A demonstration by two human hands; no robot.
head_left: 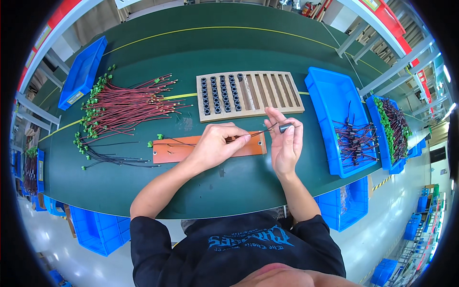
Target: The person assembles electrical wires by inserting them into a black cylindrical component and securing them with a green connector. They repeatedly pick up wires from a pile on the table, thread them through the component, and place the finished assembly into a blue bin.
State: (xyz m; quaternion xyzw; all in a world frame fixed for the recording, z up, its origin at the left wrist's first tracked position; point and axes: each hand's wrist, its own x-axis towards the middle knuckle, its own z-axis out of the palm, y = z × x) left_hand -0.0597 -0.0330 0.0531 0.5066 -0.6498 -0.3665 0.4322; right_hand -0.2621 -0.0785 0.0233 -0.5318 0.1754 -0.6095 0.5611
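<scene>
My left hand (pixel 221 143) pinches a dark wire (pixel 262 131) between thumb and fingers above an orange board (pixel 177 154). Green connectors (pixel 150 143) lie to the left of that hand, at the tail of wires that run toward it. My right hand (pixel 285 148) holds a small black cylinder (pixel 285 127) between thumb and fingers, its other fingers raised. The wire's tip reaches up to the cylinder; whether it enters the bore I cannot tell. Beyond the hands is a wooden slotted tray (pixel 248 114), its left slots filled with rows of similar black cylinders.
A fan of dark red wires (pixel 129 107) with green connectors lies at left, with several black wires (pixel 119 160) nearer me. An empty-looking blue bin (pixel 79 76) stands far left. On the right, a blue bin (pixel 320 95) holds wired cylinders; a second blue bin (pixel 374 117) holds more wires.
</scene>
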